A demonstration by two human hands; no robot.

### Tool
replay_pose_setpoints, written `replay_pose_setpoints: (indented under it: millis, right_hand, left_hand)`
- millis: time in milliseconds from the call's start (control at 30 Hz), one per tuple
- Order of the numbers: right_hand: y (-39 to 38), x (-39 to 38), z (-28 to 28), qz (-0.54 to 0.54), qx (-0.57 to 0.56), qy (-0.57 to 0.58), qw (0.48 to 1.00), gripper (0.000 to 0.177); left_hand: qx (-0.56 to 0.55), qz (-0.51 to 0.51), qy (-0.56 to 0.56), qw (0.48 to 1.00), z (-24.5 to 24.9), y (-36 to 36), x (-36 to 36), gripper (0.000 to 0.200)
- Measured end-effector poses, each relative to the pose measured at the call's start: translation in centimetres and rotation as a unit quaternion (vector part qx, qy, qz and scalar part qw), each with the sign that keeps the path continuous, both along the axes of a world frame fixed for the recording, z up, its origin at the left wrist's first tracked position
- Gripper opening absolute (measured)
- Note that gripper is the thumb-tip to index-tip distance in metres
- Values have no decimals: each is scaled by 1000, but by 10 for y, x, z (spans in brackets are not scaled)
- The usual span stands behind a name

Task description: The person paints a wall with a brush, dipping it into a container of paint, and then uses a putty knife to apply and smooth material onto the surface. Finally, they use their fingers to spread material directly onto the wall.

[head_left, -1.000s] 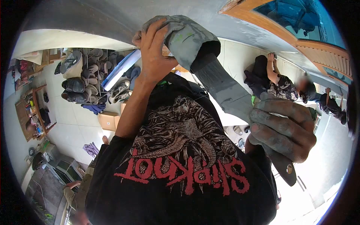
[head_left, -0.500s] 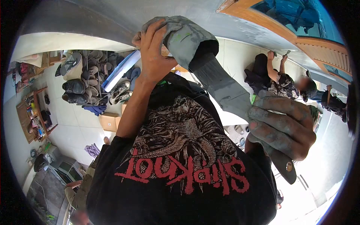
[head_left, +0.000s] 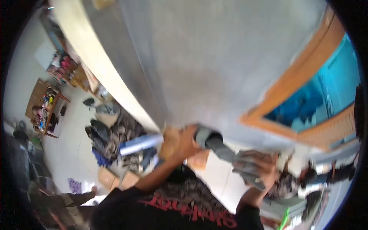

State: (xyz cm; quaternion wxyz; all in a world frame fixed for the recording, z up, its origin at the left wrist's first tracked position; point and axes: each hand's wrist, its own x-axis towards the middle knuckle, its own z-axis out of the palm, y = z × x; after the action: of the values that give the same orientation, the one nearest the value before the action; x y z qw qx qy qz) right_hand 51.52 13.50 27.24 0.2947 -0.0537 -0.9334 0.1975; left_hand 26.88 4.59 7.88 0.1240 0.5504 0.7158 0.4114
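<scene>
My left hand [head_left: 187, 145] is wrapped around a grey, putty-smeared container [head_left: 204, 135], whose dark opening faces right. From that opening a flat grey blade [head_left: 222, 150] runs to my right hand [head_left: 255, 165]. That hand is coated in grey and closed around the tool, with the handle's end showing below the fingers. Whether the blade touches the container's inside is hidden. Both hands are in front of my black printed shirt [head_left: 180, 195], with a grey wall [head_left: 222, 61] beyond them. The view is blurred by motion.
Blue panes in an orange wooden frame [head_left: 280, 90] are at the right. Shoes [head_left: 99, 132], a blue-white box [head_left: 140, 143] and cardboard boxes [head_left: 108, 178] lie on the left. Another person [head_left: 283, 182] is at the lower right; a wooden shelf [head_left: 36, 96] stands far left.
The view has tilted up and shows much more wall. Both hands, the container and the blade now appear lower and smaller, farther from the camera. The same holds continue.
</scene>
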Motion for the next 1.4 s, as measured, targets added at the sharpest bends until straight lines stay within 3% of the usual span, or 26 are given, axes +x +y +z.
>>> replay_pose_setpoints:
  millis: [67,133,167,200,233,333,367,400,467,567,667,900,1133,1400]
  right_hand:
    - [16,-15,-7,53,-19,19,998,37]
    - [26,-40,4,74,12,31,997,40]
    - [25,-57,12,87,-7,46,995,32]
    - [24,-67,22,100,-29,57,993,25]
    - [37,-74,20,131,-38,48,990,37]
    - [54,-118,32,156,-15,82,984,35]
    - [54,-132,37,110,-40,89,989,30]
    - [51,-144,49,108,-34,89,990,30]
    - [43,-172,72,34,-58,135,989,13]
    - [58,-210,89,28,-70,228,971,6]
    - [60,-247,128,25,-134,303,943,10]
    - [54,-301,231,-33,-151,361,920,20]
    - [67,-340,325,37,-196,425,883,34]
    - [70,-415,471,164,-211,592,761,27]
  left_hand:
    - [-1,9,-20,1000,26,-1,-10,97]
    - [8,31,33,999,21,-2,-25,96]
    - [31,36,46,998,16,-1,-36,96]
    - [55,39,17,998,13,0,-45,93]
    - [75,40,-16,996,20,2,-54,90]
    - [91,79,-35,992,44,0,-85,87]
    - [156,86,-63,982,46,6,-99,86]
    - [162,83,-64,981,49,8,-110,86]
    - [169,124,-33,977,79,10,-141,85]
    - [216,117,-13,969,122,13,-183,85]
    - [223,117,0,968,154,16,-219,86]
    - [231,131,-23,964,200,23,-274,89]
    - [268,124,-20,955,238,16,-299,79]
    - [246,134,-4,960,220,5,-306,91]
